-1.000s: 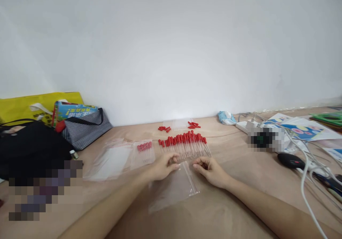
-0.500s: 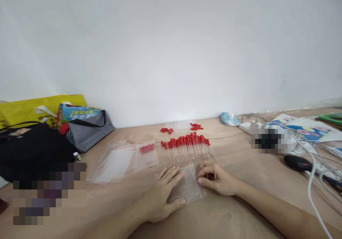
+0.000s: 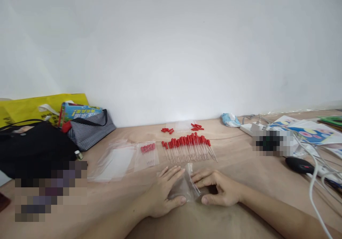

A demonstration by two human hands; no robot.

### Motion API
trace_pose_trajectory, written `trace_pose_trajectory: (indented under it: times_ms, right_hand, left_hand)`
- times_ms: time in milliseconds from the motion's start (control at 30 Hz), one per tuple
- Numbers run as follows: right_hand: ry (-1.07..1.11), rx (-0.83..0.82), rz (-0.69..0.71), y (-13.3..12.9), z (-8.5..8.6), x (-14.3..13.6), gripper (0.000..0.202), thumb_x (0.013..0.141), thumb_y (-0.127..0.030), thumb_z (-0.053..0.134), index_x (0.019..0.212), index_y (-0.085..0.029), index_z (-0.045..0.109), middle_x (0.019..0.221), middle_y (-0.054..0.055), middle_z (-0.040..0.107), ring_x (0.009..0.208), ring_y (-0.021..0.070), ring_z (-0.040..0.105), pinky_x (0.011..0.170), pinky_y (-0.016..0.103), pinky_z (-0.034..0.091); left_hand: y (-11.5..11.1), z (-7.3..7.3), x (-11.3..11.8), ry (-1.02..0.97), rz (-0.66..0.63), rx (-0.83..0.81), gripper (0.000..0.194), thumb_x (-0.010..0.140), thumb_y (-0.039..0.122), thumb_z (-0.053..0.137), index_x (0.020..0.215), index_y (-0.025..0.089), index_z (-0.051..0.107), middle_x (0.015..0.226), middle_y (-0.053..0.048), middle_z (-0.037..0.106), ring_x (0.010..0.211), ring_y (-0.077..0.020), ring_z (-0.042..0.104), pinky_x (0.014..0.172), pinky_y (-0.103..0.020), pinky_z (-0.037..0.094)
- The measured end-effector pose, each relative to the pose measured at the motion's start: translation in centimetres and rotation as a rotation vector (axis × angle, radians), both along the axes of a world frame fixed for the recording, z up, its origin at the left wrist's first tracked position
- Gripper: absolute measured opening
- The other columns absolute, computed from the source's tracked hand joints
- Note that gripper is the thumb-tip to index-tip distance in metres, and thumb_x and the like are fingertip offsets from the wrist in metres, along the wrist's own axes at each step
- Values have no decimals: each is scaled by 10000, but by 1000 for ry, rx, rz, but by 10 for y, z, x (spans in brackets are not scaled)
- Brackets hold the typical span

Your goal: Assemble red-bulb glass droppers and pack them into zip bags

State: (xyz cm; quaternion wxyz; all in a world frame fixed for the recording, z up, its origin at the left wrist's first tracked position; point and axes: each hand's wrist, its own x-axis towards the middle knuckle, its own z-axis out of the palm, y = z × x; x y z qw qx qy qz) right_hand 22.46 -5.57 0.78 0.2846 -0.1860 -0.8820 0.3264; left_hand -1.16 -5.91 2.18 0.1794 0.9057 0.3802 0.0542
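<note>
A small clear zip bag (image 3: 187, 185) lies on the wooden table (image 3: 240, 167) between my hands. My left hand (image 3: 162, 192) rests flat on the bag's left side, fingers spread, thumb under its near edge. My right hand (image 3: 221, 191) pinches the bag's right edge between thumb and fingers, and that edge lifts a little. Just beyond them lies a row of several glass droppers with red rubber bulbs (image 3: 188, 147).
A filled bag of droppers (image 3: 146, 154) and empty clear bags (image 3: 114, 160) lie to the left. Loose red bulbs (image 3: 181, 128) sit near the wall. Black, striped and yellow bags (image 3: 53, 132) are at the left; a mouse (image 3: 299, 165), cables and papers at the right.
My left hand moved from the dropper row down onto the clear bag and flattened. My right hand slid nearer and took the bag's right edge, which now lifts off the table.
</note>
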Motion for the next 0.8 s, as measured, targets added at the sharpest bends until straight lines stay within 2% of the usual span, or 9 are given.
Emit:
trace_pose_trajectory:
  times_ms: [100,267,367,433,533,600,700,767,800]
  right_hand:
    - [-16,41,16,-2,1,-2,410,694,-359,596,1059,-175,581,1095,104,566,1030,206,501,893,350,365]
    - [-155,118,35,-1,2,-1,602,665,-387,613,1213,-197,452,1120,120,536,1078,244,456,935,427,279]
    - [-158,115,-18,4,-2,4,665,657,-402,620,1256,-219,395,1087,107,533,1058,257,449,920,448,277]
    - [-90,38,-81,7,-8,9,751,662,-406,625,1309,-216,295,992,89,549,968,233,487,862,418,342]
    - [61,-182,-106,9,-16,15,878,703,-392,605,1362,-200,57,826,34,540,800,166,525,762,348,413]
    - [147,-300,-103,8,-18,16,891,720,-395,592,1358,-227,-6,884,36,530,776,141,531,758,334,423]
    - [228,-342,-175,10,-19,14,832,727,-403,581,1345,-309,33,1211,95,396,750,108,548,765,328,431]
    - [275,-280,-310,19,-20,14,740,732,-375,570,1329,-314,137,1294,107,317,704,93,553,726,309,445]
    - [290,-222,-420,26,-19,14,649,729,-359,565,1294,-284,256,1266,108,356,685,95,552,697,298,448]
  left_hand:
    - [3,-3,0,-29,-14,22,678,789,476,471,1344,191,208,1388,-83,267,1273,-244,202,1043,-469,131]
    - [4,-4,0,-54,-25,21,649,794,435,483,1341,214,211,1386,-65,276,1270,-239,211,1039,-479,133]
    - [3,-1,0,-88,-6,5,625,798,403,486,1336,219,227,1373,-63,307,1261,-245,234,1035,-482,151]
    - [2,0,-2,-118,11,-3,572,813,384,465,1324,228,262,1357,-56,339,1249,-247,263,1032,-470,179]
    - [1,0,-5,-132,31,-11,499,828,367,441,1297,239,327,1340,-47,371,1234,-245,295,1023,-450,220]
    - [1,1,-5,-121,36,-10,491,823,366,450,1286,237,349,1338,-49,374,1232,-246,298,1019,-448,228]
    - [0,4,-4,-99,31,-13,498,812,362,467,1279,222,363,1334,-56,379,1231,-243,302,1022,-445,225]
    - [0,6,-3,-96,26,-19,495,808,354,473,1274,224,369,1330,-54,386,1228,-237,309,1024,-444,222]
    - [0,6,-3,-95,24,-20,491,808,349,474,1273,226,370,1330,-54,386,1228,-233,312,1025,-442,221]
